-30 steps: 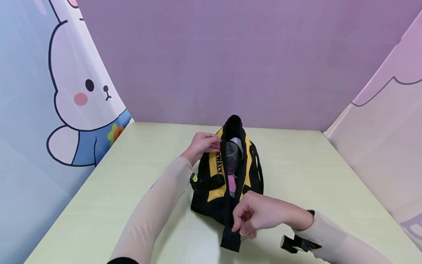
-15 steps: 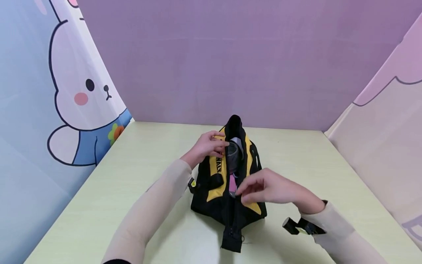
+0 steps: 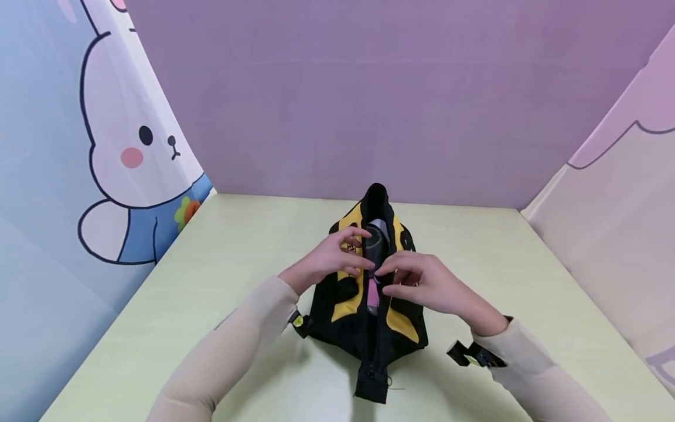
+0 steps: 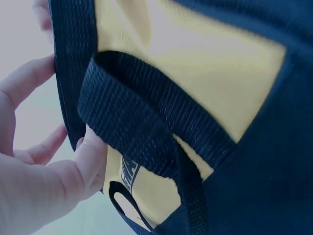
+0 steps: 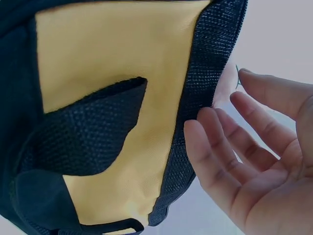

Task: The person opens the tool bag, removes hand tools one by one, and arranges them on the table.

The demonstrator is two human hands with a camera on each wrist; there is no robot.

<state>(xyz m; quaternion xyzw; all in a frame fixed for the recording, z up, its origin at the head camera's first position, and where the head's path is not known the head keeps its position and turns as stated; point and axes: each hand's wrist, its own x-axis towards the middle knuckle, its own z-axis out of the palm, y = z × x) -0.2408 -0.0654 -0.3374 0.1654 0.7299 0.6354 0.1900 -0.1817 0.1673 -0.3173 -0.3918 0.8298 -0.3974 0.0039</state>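
A black-and-yellow tool bag (image 3: pixel 403 328) stands on the table in the head view, its long zipped mouth spread apart. Inside show a dark rounded object (image 3: pixel 375 237), a pale grey piece behind it and a pink item (image 3: pixel 372 293). My left hand (image 3: pixel 337 255) straddles the left rim. In the left wrist view its thumb lies on the outer side near the webbing handle (image 4: pixel 132 117), and its fingers pass behind the rim. My right hand (image 3: pixel 429 281) is at the right rim; in the right wrist view its fingertips (image 5: pixel 195 132) touch the black edge band, with the thumb apart.
The pale yellow table (image 3: pixel 253 234) extends around the bag. A purple wall (image 3: pixel 337 105) rises behind, with cartoon-printed panels on the left (image 3: pixel 126 152) and right. The bag's zip end tab (image 3: pixel 371 384) sticks out toward me.
My right hand has left the zip at the near end and moved forward along the right rim. My left hand has slid nearer along the left rim, fingers more spread.
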